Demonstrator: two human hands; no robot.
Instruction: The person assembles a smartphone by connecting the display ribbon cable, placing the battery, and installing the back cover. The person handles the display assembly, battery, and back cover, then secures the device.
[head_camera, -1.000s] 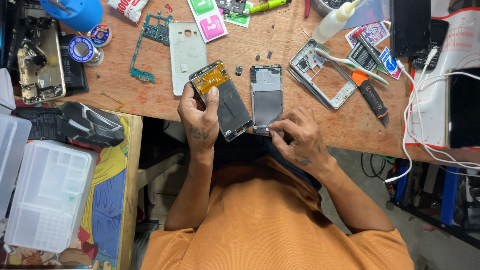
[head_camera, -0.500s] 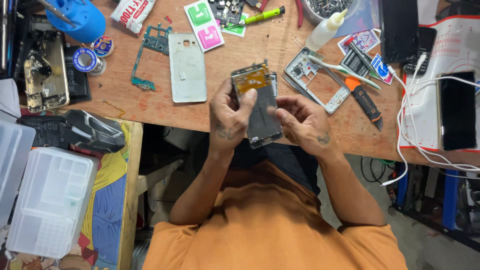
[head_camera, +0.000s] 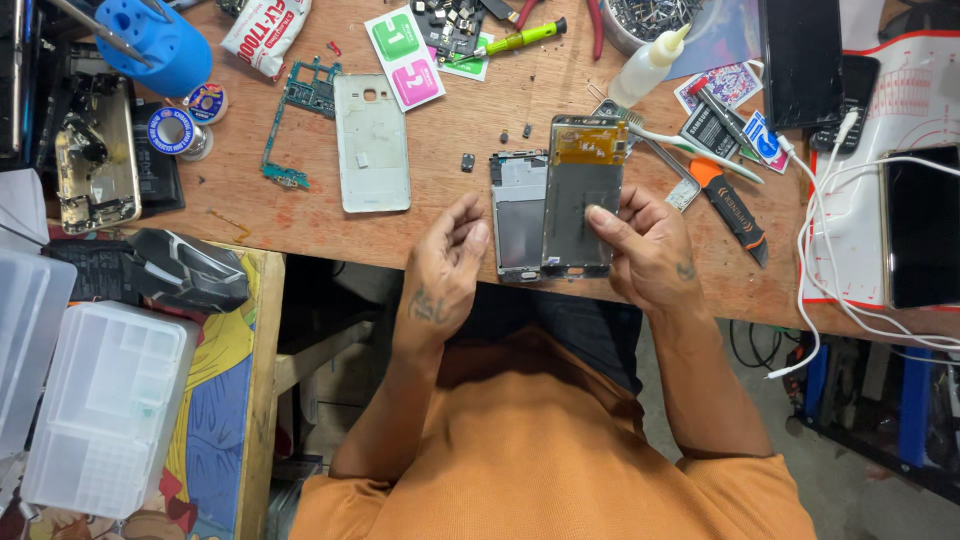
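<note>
Apparently right hand (head_camera: 645, 250) gripping screen assembly (head_camera: 580, 195), green-pink cards (head_camera: 405, 55)

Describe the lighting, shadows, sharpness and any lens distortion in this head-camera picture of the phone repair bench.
Head view: even, soft light, with only faint shadows under the right hand and the screen assembly it holds; no strong glare. The centre is sharp, the left hand included; the wooden bench edge bows slightly, a sign of wide-angle distortion.
</note>
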